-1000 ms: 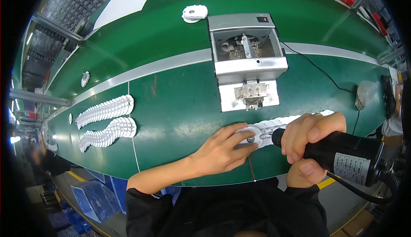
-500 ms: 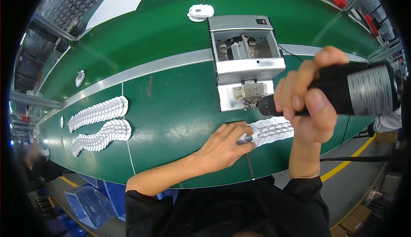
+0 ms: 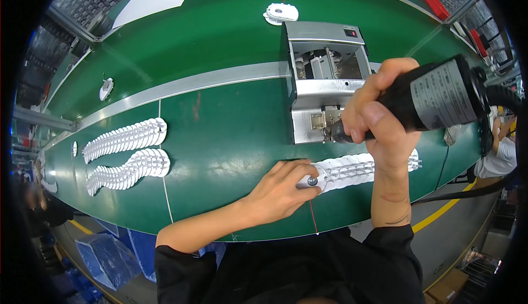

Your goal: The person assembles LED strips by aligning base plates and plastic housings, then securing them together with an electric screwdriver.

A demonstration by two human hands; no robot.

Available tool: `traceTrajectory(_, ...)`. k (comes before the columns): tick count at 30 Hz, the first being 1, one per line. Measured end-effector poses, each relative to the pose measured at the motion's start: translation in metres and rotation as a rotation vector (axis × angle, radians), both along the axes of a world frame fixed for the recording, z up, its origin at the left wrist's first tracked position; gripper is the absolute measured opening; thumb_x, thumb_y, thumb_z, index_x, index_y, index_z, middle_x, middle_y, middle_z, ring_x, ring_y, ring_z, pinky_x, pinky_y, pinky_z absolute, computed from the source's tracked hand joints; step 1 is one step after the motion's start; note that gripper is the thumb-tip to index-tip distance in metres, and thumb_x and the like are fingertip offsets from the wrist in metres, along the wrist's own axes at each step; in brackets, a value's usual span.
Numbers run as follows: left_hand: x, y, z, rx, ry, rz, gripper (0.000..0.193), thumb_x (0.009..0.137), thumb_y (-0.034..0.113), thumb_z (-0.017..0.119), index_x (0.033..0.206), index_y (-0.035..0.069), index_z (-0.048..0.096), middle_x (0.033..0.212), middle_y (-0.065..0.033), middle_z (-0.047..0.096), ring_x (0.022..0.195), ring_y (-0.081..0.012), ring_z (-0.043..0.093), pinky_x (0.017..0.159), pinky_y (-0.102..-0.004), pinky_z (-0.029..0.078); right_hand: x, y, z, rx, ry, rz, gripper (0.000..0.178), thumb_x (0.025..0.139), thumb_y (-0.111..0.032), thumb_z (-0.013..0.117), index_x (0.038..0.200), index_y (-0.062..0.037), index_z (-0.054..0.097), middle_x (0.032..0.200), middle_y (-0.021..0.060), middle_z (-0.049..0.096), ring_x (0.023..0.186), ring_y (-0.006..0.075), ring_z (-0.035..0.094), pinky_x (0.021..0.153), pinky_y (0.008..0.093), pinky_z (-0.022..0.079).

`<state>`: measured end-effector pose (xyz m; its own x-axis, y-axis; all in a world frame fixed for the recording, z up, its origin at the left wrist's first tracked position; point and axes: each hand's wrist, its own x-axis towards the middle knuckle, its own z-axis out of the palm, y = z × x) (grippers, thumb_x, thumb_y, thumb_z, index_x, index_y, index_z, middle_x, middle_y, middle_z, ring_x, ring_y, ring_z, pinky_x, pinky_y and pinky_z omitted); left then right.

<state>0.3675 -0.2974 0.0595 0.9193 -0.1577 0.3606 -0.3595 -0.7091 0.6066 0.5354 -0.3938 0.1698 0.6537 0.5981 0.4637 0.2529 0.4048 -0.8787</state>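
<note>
Reaching in from lower left with the left hand (image 3: 281,187), palm down, grasping between thumb and fingers the left end of one white segmented strip (image 3: 349,172), right of centre. Clenching one black power tool (image 3: 443,96), tilted toward lower left, in the raised right hand (image 3: 385,109). With two similar strips (image 3: 129,169) at left, one silver machine (image 3: 322,88) upper right of centre.

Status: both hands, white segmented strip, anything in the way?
Left hand holding white segmented strip by its left end. Right hand gripping black handheld tool, nose at front of silver machine. Right wrist hides part of strip.
</note>
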Motion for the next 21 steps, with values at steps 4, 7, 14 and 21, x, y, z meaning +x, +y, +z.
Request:
traceTrajectory(4,0.0,0.0,-0.002,-0.028,-0.008,0.002,0.022,0.075,0.01,0.072,0.097,0.014,0.069,0.113,-0.0062,0.054,0.113,-0.0292,0.055,0.082,-0.0392,0.045,-0.009,-0.008,0.008,0.052,0.045,-0.002,0.035,0.079,-0.011,0.059,0.106,-0.0046,0.039,0.058,0.005,0.044,0.041,0.0117,0.041,0.042,0.0281,0.04)
traceTrajectory(7,0.0,0.001,-0.002,-0.029,-0.014,-0.001,0.022,0.076,0.011,0.072,0.097,0.014,0.069,0.112,-0.0056,0.054,0.113,-0.029,0.055,0.082,-0.0389,0.045,-0.011,-0.008,0.012,0.118,0.027,-0.025,0.038,0.08,-0.015,0.059,0.109,-0.0038,0.039,0.059,0.0045,0.044,0.041,0.0113,0.041,0.043,0.0279,0.04)
traceTrajectory(14,0.002,0.0,-0.001,-0.025,-0.015,-0.003,0.022,0.076,0.011,0.072,0.097,0.015,0.07,0.113,-0.0055,0.055,0.113,-0.0281,0.055,0.082,-0.0378,0.044,0.0,0.003,0.008,-0.04,0.058,-0.013,0.035,0.078,-0.012,0.059,0.105,-0.0057,0.039,0.058,0.004,0.041,0.041,0.0119,0.04,0.043,0.0286,0.04)
traceTrajectory(21,-0.001,0.0,-0.006,-0.035,-0.016,0.015,0.022,0.075,0.012,0.071,0.096,0.015,0.071,0.114,-0.0062,0.056,0.114,-0.0289,0.055,0.084,-0.039,0.044,-0.029,-0.018,-0.002,0.087,0.124,0.03,0.037,0.079,-0.018,0.065,0.101,-0.0069,0.038,0.058,0.0029,0.042,0.04,0.0109,0.039,0.041,0.0271,0.039)
